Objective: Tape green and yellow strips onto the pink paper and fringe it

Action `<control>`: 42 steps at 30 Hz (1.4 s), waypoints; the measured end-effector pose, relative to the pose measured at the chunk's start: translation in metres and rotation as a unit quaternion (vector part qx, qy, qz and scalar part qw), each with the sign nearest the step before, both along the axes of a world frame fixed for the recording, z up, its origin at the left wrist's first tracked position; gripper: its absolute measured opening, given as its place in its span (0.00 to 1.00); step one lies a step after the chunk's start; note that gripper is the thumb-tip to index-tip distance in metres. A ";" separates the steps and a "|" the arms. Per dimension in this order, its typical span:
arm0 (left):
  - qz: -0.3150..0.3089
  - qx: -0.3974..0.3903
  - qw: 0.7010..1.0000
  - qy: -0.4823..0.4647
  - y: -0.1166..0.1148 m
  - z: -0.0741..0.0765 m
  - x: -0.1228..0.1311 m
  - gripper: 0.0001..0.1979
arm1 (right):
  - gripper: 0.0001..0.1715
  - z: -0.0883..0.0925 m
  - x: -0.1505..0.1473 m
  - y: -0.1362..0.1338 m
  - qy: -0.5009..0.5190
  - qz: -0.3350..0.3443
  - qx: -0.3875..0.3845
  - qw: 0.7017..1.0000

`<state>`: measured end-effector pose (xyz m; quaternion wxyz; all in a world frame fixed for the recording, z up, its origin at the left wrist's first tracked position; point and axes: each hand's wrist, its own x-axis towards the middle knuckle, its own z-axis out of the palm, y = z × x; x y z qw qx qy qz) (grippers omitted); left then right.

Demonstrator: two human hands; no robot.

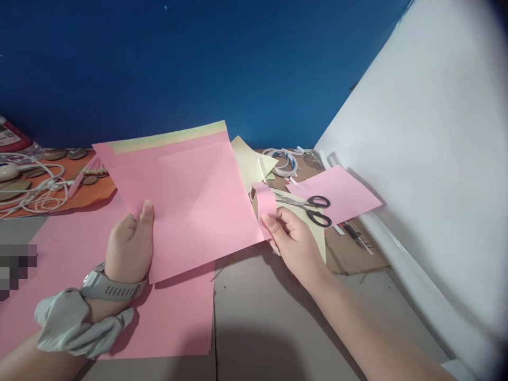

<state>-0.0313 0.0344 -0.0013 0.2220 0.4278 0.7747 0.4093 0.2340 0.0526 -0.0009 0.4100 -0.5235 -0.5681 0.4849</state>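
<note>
A large pink paper sheet (190, 201) is held up and tilted, with a yellow-green band along its top edge. My left hand (130, 243), with a grey watch and a grey scrunchie on its wrist, grips the sheet's left side, the thumb in front and the other fingers mostly hidden. At the lower right corner, my right hand (289, 233) pinches a narrow curled pink paper strip (266, 198) between thumb and fingers. Whether the strip is joined to the sheet I cannot tell. Just beyond the right hand lie scissors (317, 209) with black handles.
Another pink sheet (186, 328) lies on the grey surface below. Around the right are a pink piece (337, 196), pale yellow paper (250, 159), a tape roll (288, 164) and a pen (353, 233) on cardboard (349, 259). White cables (51, 185) tangle at left. A blue wall (198, 63) stands behind.
</note>
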 end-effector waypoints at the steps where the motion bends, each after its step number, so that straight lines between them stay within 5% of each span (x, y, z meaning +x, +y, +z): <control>1: 0.022 -0.006 0.999 0.035 0.001 0.000 0.003 0.24 | 0.22 0.000 0.000 0.000 -0.005 0.000 0.003 1.000; 4: 0.043 -0.012 0.994 0.096 0.002 0.002 0.009 0.23 | 0.22 0.002 0.000 -0.001 -0.031 0.003 0.012 0.999; 13: 0.033 -0.022 0.995 0.087 0.004 0.002 0.005 0.21 | 0.21 0.004 0.011 0.008 0.010 -0.051 0.018 0.998; 20: 0.028 -0.008 0.998 0.063 0.001 0.009 0.015 0.20 | 0.20 0.004 0.012 0.007 -0.135 0.029 -0.024 0.990; 22: 0.026 0.000 0.998 0.052 0.000 0.010 0.018 0.19 | 0.24 0.002 0.014 0.008 -0.223 0.004 -0.008 0.975; 25: -0.053 0.014 0.999 -0.001 -0.003 0.007 0.020 0.17 | 0.34 0.004 0.016 0.007 -0.287 -0.068 0.055 0.954; 29: -0.187 0.016 0.981 -0.054 -0.007 -0.004 0.020 0.21 | 0.30 0.008 0.014 0.003 -0.131 -0.020 0.107 0.985; 34: -0.324 0.024 0.942 -0.081 -0.018 -0.015 0.020 0.21 | 0.21 0.002 0.011 0.002 -0.062 -0.024 -0.018 0.998; 42: -0.197 0.062 0.973 -0.104 -0.007 -0.006 0.020 0.15 | 0.22 0.019 0.000 0.000 -0.061 0.079 -0.109 0.989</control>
